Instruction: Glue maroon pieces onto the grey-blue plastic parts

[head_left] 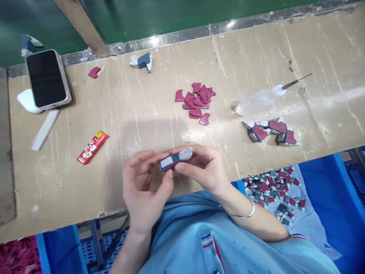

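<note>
**As the left grip point(144, 199) and the right grip point(209, 167) pinch it, a small block point(169, 161) is held over the near side of the counter point(137, 110)**

While the left grip is closed on the block's left end, the right grip is closed on its other end. Both thumbs are on the side near the person. The block is dark blue with a pale patch on top, some red low on its near side, and a light gray bit at the right end. A thin bracelet point(248, 212) is on the right wrist.

Past the block, a bit to the right, is a pile of red pieces point(201, 97). Farther right, a white bottle point(259, 102) with a thin metal tip point(293, 82) lies on its side. A few red, gray and white blocks point(259, 133) sit near the bottle.

On the left side is a red packet point(90, 150) with some yellow at the top. Beyond it are a white strip point(45, 130) and a white box with a black screen point(46, 78).

Down on the right, a blue bin point(336, 201) has lots of little blocks point(268, 186) in it.
</note>
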Available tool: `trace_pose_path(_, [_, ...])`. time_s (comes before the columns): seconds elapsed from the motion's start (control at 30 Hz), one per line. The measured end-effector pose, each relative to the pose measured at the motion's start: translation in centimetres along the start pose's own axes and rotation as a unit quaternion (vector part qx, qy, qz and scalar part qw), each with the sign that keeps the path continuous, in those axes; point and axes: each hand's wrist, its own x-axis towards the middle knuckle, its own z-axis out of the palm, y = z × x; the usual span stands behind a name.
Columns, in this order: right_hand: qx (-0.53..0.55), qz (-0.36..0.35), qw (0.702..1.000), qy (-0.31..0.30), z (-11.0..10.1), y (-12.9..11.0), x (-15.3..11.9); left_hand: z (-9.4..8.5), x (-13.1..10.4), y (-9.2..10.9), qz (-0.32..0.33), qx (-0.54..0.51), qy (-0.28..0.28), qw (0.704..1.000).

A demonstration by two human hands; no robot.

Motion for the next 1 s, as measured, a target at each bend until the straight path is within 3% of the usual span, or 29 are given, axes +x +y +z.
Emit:
trace_pose_path(0.2, [0.022,-0.018,0.999,-0.034,-0.3,0.2,0.2,0.2,0.2,0.1,-0.016,-0.019,-0.004,1.000])
trace_pose_path(0.5, [0.049,0.012,0.998,0.030,0.8,0.4,0.0,1.0,1.0,-0.7,0.043,-0.101,0.027,0.994])
trace_pose_path(0.67, [0.083,0.026,0.995,0.043,1.1,0.6,0.1,0.7,0.6,-0.8,0.012,-0.097,0.035,0.995])
trace_pose_path(0.77, [0.065,0.020,0.998,0.014,0.8,0.5,0.6,-0.1,0.9,-0.5,-0.060,-0.081,0.004,0.995])
trace_pose_path(0.9, [-0.044,0.000,0.997,-0.059,-0.7,-0.7,1.6,-1.4,2.3,1.2,-0.169,-0.032,-0.093,0.981])
trace_pose_path(1.0, [-0.101,-0.033,0.989,-0.104,-1.8,-1.9,1.9,-1.9,3.8,2.9,-0.208,-0.012,-0.154,0.966])
